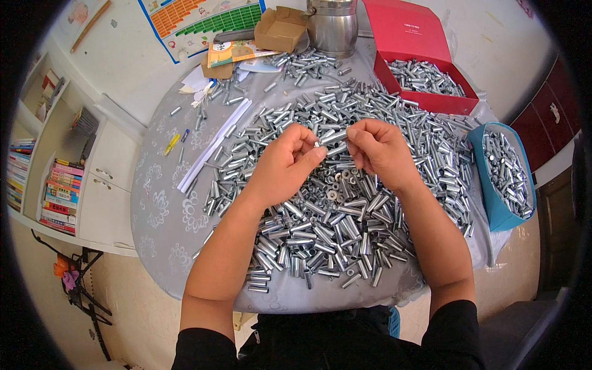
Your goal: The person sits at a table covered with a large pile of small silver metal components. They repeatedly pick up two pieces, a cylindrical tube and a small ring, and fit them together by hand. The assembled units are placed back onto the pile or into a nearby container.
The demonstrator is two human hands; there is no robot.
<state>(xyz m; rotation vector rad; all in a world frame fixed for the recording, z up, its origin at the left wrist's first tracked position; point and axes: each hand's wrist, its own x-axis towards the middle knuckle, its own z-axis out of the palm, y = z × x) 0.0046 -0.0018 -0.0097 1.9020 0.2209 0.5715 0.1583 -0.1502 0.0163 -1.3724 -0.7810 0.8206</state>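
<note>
Over a wide heap of shiny metal sleeves point(333, 231), my two hands are raised close together. My left hand point(285, 161) is closed, thumb against fingers, on a small metal piece point(317, 145) that is mostly covered by the fingertips. Facing it, my right hand point(381, 151) is pinched at the end of a metal sleeve point(333, 137), which points toward the left hand. A narrow gap separates the two sets of fingertips. Below them, several metal washers point(333, 195) lie among the sleeves.
A red box point(425, 102) and a blue fabric bin point(490, 191), both full of metal parts, stand on the right. Farther back are a metal canister point(333, 28) and a cardboard box point(279, 31). A folded white paper strip point(214, 145) and a yellow marker point(172, 144) lie left.
</note>
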